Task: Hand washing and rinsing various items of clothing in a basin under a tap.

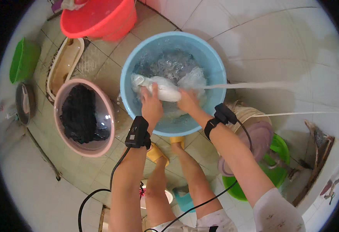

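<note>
Before me a round light-blue plastic basin holds churning water and wet white cloth. My left hand grips the left part of a bunched white cloth, its fingers spread over the top. At the cloth's right end my right hand is closed around it, its fingertips partly hidden. A looser, sheer-looking white part floats just beyond the right hand; whether it joins the bundle I cannot tell. From the right, a white stream of water runs into the basin near my right hand.
Left stands a pink basin with dark wet cloth. Beyond are a squat toilet, red tub and green basin. A bucket and green tub stand right. Cables trail from my wrist devices.
</note>
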A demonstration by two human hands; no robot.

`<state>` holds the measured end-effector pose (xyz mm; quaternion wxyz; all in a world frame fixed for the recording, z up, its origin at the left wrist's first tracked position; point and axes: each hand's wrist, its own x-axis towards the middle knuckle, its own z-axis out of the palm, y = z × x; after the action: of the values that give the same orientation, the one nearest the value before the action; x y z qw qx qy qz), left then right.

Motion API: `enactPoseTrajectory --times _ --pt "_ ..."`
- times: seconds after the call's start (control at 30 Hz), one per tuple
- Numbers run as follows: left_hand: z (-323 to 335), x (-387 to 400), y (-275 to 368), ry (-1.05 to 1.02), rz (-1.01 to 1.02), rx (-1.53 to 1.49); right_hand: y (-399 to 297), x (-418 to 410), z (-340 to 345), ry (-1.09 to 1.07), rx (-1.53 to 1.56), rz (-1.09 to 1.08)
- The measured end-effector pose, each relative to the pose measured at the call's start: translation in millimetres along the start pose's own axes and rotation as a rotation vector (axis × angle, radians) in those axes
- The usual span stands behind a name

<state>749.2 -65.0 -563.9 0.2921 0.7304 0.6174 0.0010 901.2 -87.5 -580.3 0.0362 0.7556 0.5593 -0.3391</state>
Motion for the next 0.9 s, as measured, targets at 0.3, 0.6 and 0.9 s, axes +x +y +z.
enactPoseTrajectory --times 0.3,0.6,0.9 --pt "25.7 18.0 -36.0 -0.315 -0.412 -0.612 -22.6 3.6 -17.7 -0.104 0.394 -0.055" --pt "-70.0 -19.4 53.6 -0.642 -0.705 -2.233 -62.7 -132.0 -159.3 -0.226 1.032 -0.343" --pt "-158.6 -73.0 92.6 -0.438 -0.855 -2.239 -51.7 -131.3 -213.8 -0.231 1.477 0.044"
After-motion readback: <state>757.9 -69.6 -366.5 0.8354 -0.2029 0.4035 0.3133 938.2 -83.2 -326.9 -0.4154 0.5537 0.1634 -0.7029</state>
